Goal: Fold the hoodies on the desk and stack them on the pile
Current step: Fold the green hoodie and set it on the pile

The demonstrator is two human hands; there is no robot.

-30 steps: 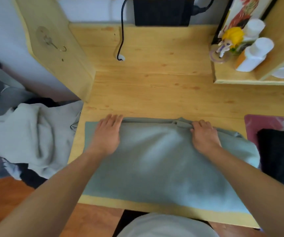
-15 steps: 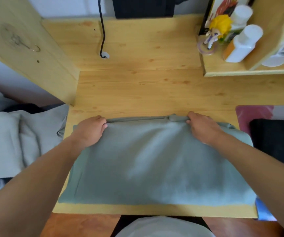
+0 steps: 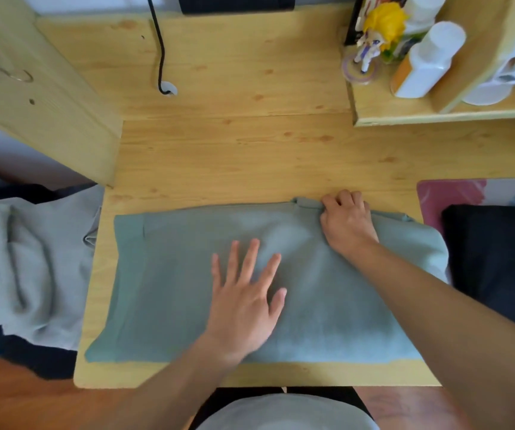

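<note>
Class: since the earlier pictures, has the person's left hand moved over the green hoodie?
Yes. The left hand has left the green hoodie's far edge and now lies flat nearer its middle, closer to the desk's near edge.

Pine desk (image 3: 250, 150) w/ side shelf (image 3: 436, 114) (daylit), red-brown wood floor (image 3: 17, 398).

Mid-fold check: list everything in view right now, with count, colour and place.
hoodie: one, grey-green, flat on the desk's near half
desk: one, light wood
clothes heap: pale grey and dark, left of desk
black garment: one, right edge
cable: one, black, far side
figurine: one, yellow-haired, on shelf
white bottles: two, on shelf
left hand: flat on hoodie
right hand: grips hoodie's far edge
</note>
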